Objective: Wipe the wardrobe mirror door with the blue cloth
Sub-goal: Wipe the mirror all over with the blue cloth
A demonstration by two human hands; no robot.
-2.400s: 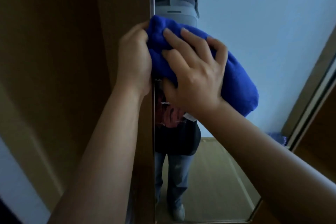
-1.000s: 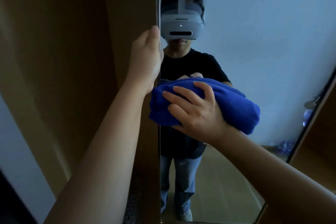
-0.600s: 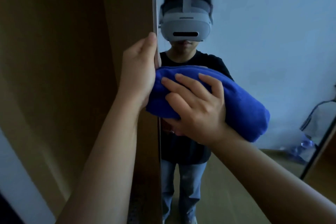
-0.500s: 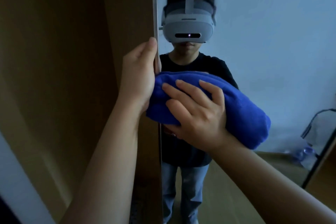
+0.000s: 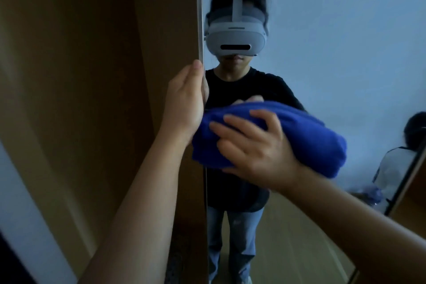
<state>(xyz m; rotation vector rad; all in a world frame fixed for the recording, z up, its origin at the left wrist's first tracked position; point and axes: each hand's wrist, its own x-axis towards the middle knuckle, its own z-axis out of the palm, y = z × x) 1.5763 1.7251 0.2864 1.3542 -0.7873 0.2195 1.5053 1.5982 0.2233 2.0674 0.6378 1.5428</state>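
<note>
Head view shows the right hand [image 5: 255, 147] pressing the bunched blue cloth [image 5: 311, 136] against the mirror door [image 5: 345, 53], fingers spread and curled over it, just beside the door's left edge. Left hand [image 5: 184, 104] grips that edge, steadying it. Best wiped with firm, even, overlapping strokes while the door is braced.

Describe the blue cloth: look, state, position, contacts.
The blue cloth is a deep blue, soft, fuzzy fabric, like microfibre or terry, bunched into a thick rounded wad, not spread flat. It lies against the mirror door near its left edge, long axis running down to the right. The right hand lies on it with fingers spread, slightly curled, pressing it to the glass. Its left end is at the left hand, which grips the door's edge. Motion blur hides folds and seams.
</note>
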